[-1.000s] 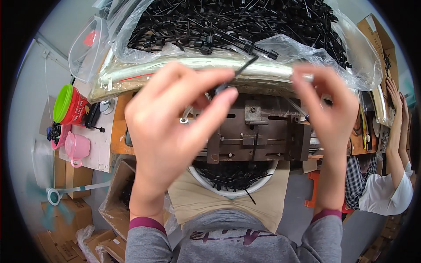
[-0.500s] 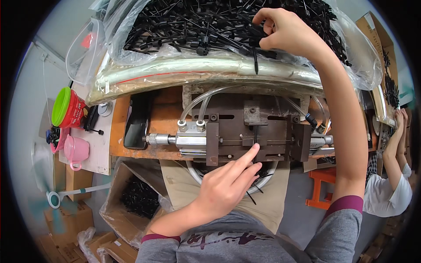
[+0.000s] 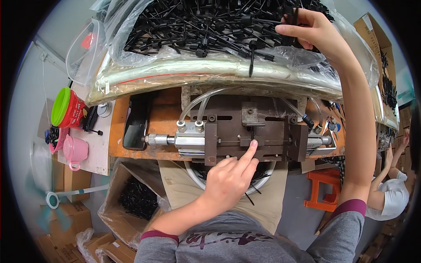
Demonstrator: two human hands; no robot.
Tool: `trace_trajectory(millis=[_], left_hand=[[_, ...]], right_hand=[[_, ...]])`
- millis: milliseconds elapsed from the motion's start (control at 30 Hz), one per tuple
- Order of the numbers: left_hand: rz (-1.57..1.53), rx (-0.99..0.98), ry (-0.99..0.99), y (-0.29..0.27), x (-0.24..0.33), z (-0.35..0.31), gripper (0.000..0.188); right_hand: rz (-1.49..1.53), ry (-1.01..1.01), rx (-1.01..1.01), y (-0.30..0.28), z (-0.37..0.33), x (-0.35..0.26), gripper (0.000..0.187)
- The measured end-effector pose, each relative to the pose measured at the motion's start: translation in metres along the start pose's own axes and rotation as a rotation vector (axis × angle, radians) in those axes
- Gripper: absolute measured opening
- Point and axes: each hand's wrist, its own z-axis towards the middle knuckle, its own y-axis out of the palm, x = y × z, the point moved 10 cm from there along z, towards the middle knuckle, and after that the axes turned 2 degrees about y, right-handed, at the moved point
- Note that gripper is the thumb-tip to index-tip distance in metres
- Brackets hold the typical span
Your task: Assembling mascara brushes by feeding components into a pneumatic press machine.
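My left hand (image 3: 232, 177) reaches over the near side of a dark metal clamping fixture (image 3: 226, 105). Its index fingertip rests on the fixture's middle block, at the lower end of a thin black rod (image 3: 252, 131) set upright in the picture below a small metal bracket (image 3: 250, 115). The other fingers are loosely bent and hold nothing visible. Over the far right of a heap of black plastic rods with knobbed ends (image 3: 188, 28), my right hand (image 3: 318, 35) pinches a black rod part (image 3: 295, 22) between thumb and fingers. Its exact shape is partly hidden by the fingers.
Air cylinders (image 3: 190, 140) with clear hoses flank the fixture. A phone (image 3: 136, 125) lies left on the wooden bench. Left stand a red-and-green tub (image 3: 70, 109) and pink cup (image 3: 75, 149). Below are a carton of black parts (image 3: 138, 197) and orange stool (image 3: 322, 190). Another person (image 3: 388, 197) works at right.
My right hand has moved right across the heap and now has a black part in its fingers. One rod hangs over the bag's near edge. My left hand stays at the fixture, its fingers closer together.
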Motion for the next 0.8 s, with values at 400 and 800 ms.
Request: trace_trajectory(millis=[400,800], left_hand=[[-0.033,0.008,-0.020,-0.001,-0.004,-0.001,0.022],[-0.510,-0.002,-0.054,-0.037,0.007,0.008,0.052]], right_hand=[[0.687,0.082,0.188,-0.026,-0.003,0.044,0.030],[0.991,0.021,0.182,-0.038,-0.046,0.006,0.018]])
